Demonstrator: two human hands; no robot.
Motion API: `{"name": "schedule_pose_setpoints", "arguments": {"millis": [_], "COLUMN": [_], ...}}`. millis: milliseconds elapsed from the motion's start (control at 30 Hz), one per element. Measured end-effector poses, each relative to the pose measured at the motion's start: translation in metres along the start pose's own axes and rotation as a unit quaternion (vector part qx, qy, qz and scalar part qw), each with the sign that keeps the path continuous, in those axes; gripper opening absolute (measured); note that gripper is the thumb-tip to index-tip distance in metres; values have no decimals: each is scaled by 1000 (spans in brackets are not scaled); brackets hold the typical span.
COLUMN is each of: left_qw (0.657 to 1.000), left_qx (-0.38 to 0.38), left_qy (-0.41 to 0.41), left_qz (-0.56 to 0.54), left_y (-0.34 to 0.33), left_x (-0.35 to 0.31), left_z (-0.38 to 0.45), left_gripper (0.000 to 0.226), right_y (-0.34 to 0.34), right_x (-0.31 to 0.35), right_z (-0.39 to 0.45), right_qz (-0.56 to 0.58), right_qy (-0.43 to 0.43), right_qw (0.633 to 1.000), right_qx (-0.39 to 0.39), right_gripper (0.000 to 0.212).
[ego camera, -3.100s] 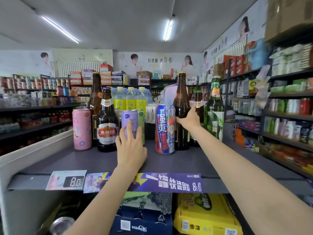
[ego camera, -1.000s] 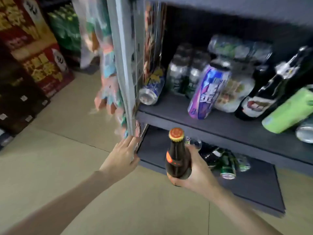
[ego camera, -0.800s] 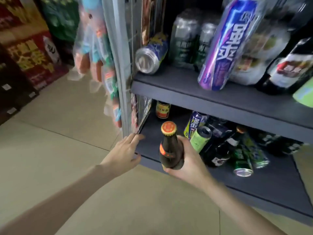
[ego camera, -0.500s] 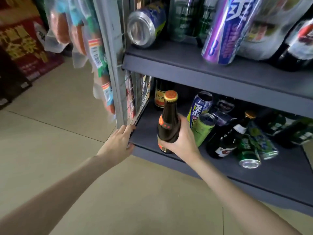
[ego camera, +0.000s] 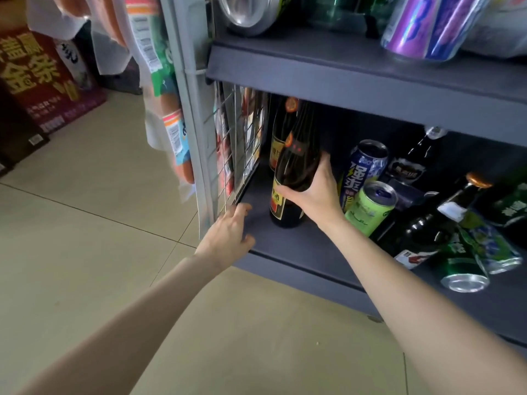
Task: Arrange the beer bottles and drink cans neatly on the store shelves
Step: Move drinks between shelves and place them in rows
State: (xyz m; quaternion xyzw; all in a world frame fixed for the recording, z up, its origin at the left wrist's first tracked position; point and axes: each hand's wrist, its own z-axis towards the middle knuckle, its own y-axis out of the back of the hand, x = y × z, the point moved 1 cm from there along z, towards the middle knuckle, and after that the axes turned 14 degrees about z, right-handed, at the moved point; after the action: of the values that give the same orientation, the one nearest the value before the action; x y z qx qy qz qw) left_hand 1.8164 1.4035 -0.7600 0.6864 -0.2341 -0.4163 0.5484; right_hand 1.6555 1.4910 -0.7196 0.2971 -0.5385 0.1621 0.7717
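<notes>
Right hand (ego camera: 315, 195): your fingers curl round the brown beer bottle (ego camera: 293, 172), upright on the bottom shelf (ego camera: 299, 249).
Left hand (ego camera: 228, 238): your relaxed fingers touch that shelf's front-left edge.
Open room: bare shelf between bottle and wire side panel (ego camera: 242, 143).

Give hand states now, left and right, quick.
Left hand: open, fingers resting on the bottom shelf front corner.
Right hand: holds the brown beer bottle, upright on the shelf.

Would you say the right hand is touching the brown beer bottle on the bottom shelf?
Touching. The head view shows the right hand with thumb and fingers wrapped round the brown beer bottle.
</notes>
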Motion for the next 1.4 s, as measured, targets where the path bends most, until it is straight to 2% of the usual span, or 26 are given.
{"name": "schedule_pose_setpoints", "arguments": {"millis": [133, 267, 433, 567, 700, 833, 1000, 1200, 1400], "left_qw": [999, 997, 985, 970, 963, 966, 985, 989, 982], "left_qx": [19, 22, 11, -33, -86, -134, -94, -28, -7], "left_qy": [7, 5, 7, 56, 67, 102, 103, 58, 74], "left_qz": [-34, -76, -174, -235, -247, -194, -106, -137, -175], "left_y": [-16, -22, -37, -49, -59, -63, -51, -39, -34], "left_x": [-2, -7, -25, -40, -43, -50, -47, -39, -44], "left_z": [19, 36, 53, 63, 63, 65, 72, 75, 72], "left_gripper": [69, 82, 93, 90, 87, 87, 85, 82, 81], "right_y": [1, 11, 22, 23, 25, 25, 29, 29, 34], "right_x": [-10, -36, -71, -82, -86, -86, -82, -79, -76], "right_z": [-9, -51, -100, -102, -104, -105, -95, -90, -90], "right_qz": [29, 67, 23, 5, -23, -83, -121, -122, -81], "right_qy": [-24, -58, -77, -101, -85, -69, -87, -112, -131], "right_qw": [999, 996, 996, 995, 996, 994, 988, 985, 987], "right_qx": [28, -15, -24, -1, 5, 21, 45, 42, 45], "right_gripper": [91, 74, 58, 63, 60, 59, 57, 52, 50]}}
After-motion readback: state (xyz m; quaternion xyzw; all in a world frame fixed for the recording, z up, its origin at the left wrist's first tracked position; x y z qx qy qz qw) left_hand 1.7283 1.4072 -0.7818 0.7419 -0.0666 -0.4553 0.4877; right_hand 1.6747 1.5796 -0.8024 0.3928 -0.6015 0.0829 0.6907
